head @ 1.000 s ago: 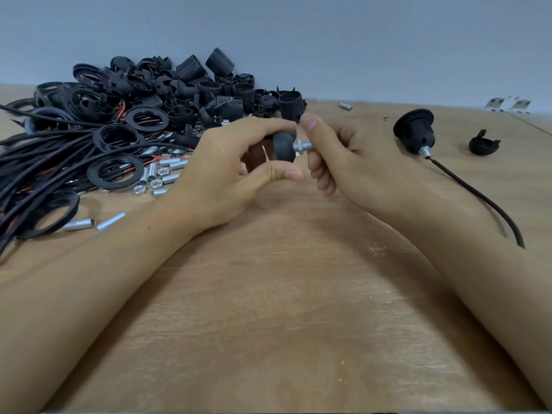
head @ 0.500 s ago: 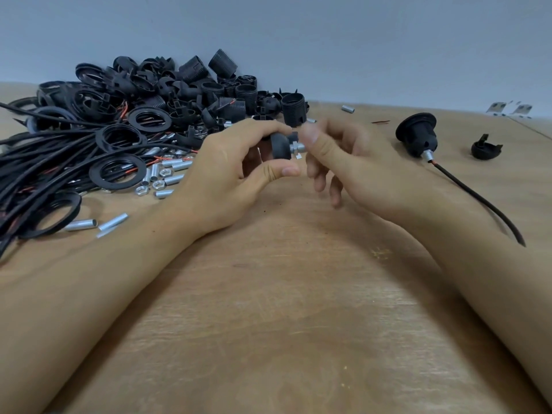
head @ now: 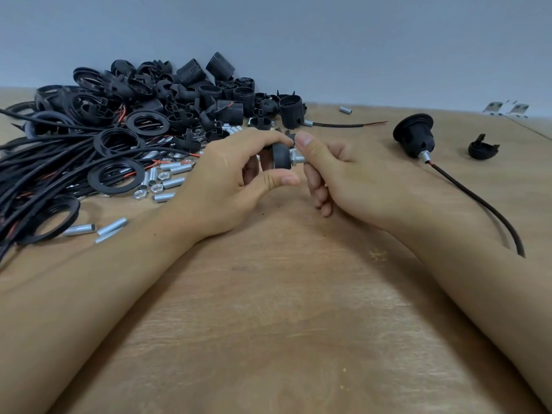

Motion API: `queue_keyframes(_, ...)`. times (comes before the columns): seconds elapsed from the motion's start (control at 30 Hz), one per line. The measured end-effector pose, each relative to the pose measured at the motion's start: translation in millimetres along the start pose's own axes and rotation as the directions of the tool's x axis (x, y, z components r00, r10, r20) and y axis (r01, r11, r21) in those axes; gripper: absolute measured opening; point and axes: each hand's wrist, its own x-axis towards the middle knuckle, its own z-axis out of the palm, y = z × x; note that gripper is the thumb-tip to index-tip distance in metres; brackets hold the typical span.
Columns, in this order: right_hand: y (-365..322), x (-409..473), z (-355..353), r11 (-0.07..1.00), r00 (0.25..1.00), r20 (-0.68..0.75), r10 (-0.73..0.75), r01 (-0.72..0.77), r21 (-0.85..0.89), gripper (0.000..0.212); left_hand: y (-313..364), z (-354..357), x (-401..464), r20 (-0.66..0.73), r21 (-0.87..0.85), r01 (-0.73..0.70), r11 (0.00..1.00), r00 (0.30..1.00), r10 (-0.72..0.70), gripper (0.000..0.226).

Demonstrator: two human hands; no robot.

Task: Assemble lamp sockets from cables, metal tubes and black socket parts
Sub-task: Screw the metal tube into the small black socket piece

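I sit at a broad wooden tabletop (head: 268, 324) — pale brown plywood with streaky grain and a few small pale flecks. It runs back to a plain wall (head: 328, 40), painted a flat blue-grey and bare. Soft, even light falls from above, with faint shadows. At the far right a seam (head: 531, 128) crosses the wood — beyond it, two small metal brackets (head: 506, 109) by the wall.

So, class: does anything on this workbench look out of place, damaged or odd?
Nothing looks damaged. One metal tube lies alone near the wall, apart from the pile of black socket parts, and a lone black cap sits to the right of the finished socket.
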Motion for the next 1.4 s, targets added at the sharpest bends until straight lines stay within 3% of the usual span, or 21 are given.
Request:
queue_keyframes(0.07, -0.2, 0.0, -1.8, 0.999, 0.999, 0.005, 0.036, -0.036, 0.03, 0.058, -0.1, 0.4, 0.4, -0.022, -0.011, 0.007, 1.0, 1.0, -0.007, 0.036)
queue_keyframes(0.2, 3.7, 0.8, -1.9, 0.994, 0.996, 0.085, -0.027, 0.018, 0.104, 0.035, -0.3, -0.9, 1.3, -0.017, -0.012, 0.004, 1.0, 1.0, -0.004, 0.034)
queue_keyframes(0.37, 3.8, 2.4, 0.8, 0.997, 0.997, 0.073, 0.026, -0.031, 0.069, 0.065, 1.6, 0.5, 0.8, -0.018, -0.028, -0.014, 1.0, 1.0, 0.014, 0.036)
queue_keyframes(0.53, 6.7, 3.8, -2.0, 0.994, 0.995, 0.08, -0.058, 0.051, 0.096, 0.043, 1.0, -0.4, 1.8, -0.008, -0.045, -0.019, 0.999, 1.0, 0.019, 0.032)
queue_keyframes(0.7, 5.9, 3.0, -0.1, 1.0, 0.999, 0.04, 0.005, -0.004, -0.014, 0.066, 1.7, 0.0, 2.0, 0.005, -0.044, 0.007, 0.999, 1.0, -0.007, 0.036)
queue_keyframes(0.87, 0.9, 1.3, -0.8, 0.998, 0.996, 0.084, 0.005, -0.01, 0.064, 0.043, 2.4, 0.0, 1.4, 0.027, -0.051, 0.011, 0.999, 1.0, -0.009, 0.039)
queue_keyframes(1.0, -4.1, -4.4, -4.8, 0.994, 0.999, 0.053, 0.009, -0.004, -0.107, 0.063, 4.6, 0.1, -0.2, 0.05, -0.057, 0.017, 0.998, 0.999, -0.014, 0.043)
queue_keyframes(1.07, -9.0, -5.6, -10.1, 0.99, 0.997, 0.059, 0.043, -0.034, -0.137, 0.061, 5.7, -1.2, -0.7, 0.036, -0.061, 0.047, 0.997, 0.998, -0.045, 0.038)
queue_keyframes(1.2, -11.9, -6.7, -8.6, 0.999, 0.993, 0.114, 0.031, -0.029, -0.017, 0.04, 9.4, -3.4, -3.7, 0.035, -0.081, 0.093, 0.992, 0.995, -0.09, 0.027)
queue_keyframes(1.4, -10.4, -5.4, 1.3, 0.984, 0.981, 0.18, 0.07, -0.097, 0.146, 0.051, 17.4, -12.5, -6.9, 0.03, 0.054, -0.023, 0.998, 0.999, 0.021, 0.04)
